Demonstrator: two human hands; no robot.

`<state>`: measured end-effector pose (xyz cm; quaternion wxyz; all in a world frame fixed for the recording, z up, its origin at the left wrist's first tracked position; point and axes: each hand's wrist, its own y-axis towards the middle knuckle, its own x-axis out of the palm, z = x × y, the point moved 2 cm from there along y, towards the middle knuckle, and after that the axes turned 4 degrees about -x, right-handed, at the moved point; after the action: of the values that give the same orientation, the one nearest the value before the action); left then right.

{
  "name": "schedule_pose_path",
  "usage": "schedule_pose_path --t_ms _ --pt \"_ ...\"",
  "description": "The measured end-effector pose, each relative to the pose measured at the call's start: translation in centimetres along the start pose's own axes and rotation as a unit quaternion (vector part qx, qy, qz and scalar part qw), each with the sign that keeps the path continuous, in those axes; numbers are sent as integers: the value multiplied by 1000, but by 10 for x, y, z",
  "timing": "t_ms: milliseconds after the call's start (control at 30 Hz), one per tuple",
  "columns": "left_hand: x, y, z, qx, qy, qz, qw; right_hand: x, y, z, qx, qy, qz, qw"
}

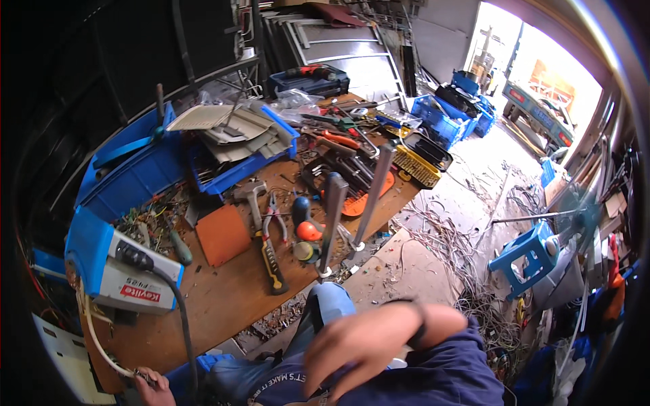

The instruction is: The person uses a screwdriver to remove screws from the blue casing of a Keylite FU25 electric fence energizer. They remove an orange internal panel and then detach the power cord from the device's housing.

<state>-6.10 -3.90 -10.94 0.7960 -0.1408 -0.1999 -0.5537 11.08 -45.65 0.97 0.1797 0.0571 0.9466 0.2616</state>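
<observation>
My left hand [152, 388] is closed at the lower left, by the near table edge. Its fingers pinch the end of a pale cable [90, 325], where a small dark metallic part shows. The cable curves down from beside a white and blue machine box [137, 274]. A black cable with a thick plug [137, 257] runs from that box past my left hand. My right hand [362, 345] hangs in front of my body, slightly blurred. Its fingers are apart, with nothing visible in them. A claw hammer [269, 260] and pliers [273, 218] lie on the wooden table [223, 287].
Two upright metal legs [333, 223] stand along the table's right edge. Blue bins [139, 179] with scrap line the back left. A drill bit case [421, 162] lies open beyond. Tangled wires [453, 260] cover the floor, near a blue stool [525, 257].
</observation>
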Motion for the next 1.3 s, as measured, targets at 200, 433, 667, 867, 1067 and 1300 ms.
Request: schedule_pose_path --t_ms 200,433,667,867,1067,1300 --pt "10 3 0 1 23 22 999 -119 -126 -42 282 -338 402 803" --pt "19 0 1 -27 -27 73 997 -255 -156 88 486 -566 254 616" --pt "-12 -15 -14 40 16 118 992 -268 -130 119 561 -631 57 533" --pt "17 1 -16 41 26 48 998 -275 -157 100 553 -658 55 508" --pt "15 -3 -15 38 -39 45 997 -284 -160 60 521 -664 122 522" --pt "-1 1 -30 48 -10 68 996 -241 -91 -33 388 -669 254 580"
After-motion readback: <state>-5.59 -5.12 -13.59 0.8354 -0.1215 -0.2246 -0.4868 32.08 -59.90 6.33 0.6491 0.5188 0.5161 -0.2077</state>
